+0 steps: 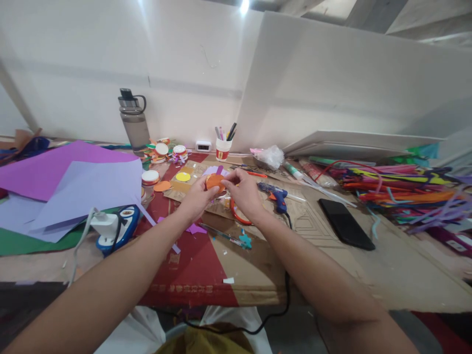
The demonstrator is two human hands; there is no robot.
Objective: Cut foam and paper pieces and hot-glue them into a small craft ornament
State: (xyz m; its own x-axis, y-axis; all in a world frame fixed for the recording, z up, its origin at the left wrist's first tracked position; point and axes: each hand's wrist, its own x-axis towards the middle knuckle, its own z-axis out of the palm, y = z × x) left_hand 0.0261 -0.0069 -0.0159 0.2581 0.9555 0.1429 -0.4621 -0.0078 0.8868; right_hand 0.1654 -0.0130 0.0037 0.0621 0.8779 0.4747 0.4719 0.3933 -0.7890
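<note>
Between my two hands, above the middle of the table, is an orange paper disc [215, 182]. My left hand [199, 196] grips its left and lower edge, thumb in front. The fingers of my right hand [241, 189] pinch its right edge. Light and dark purple paper strips [220, 170] show just behind the disc; whether they are joined to it I cannot tell. Left of my hands lie a yellow paper circle [183, 176] and another orange circle [162, 186]. A blue hot glue gun [278, 197] rests right of my right hand, near orange-handled scissors [239, 214].
Purple and lilac paper sheets [88, 189] and a blue power strip [125, 223] lie left. At the back stand a bottle [134, 125], small decorated tubs [179, 152] and a pen cup [223, 148]. A phone [345, 223] and pipe cleaners [398, 189] are right.
</note>
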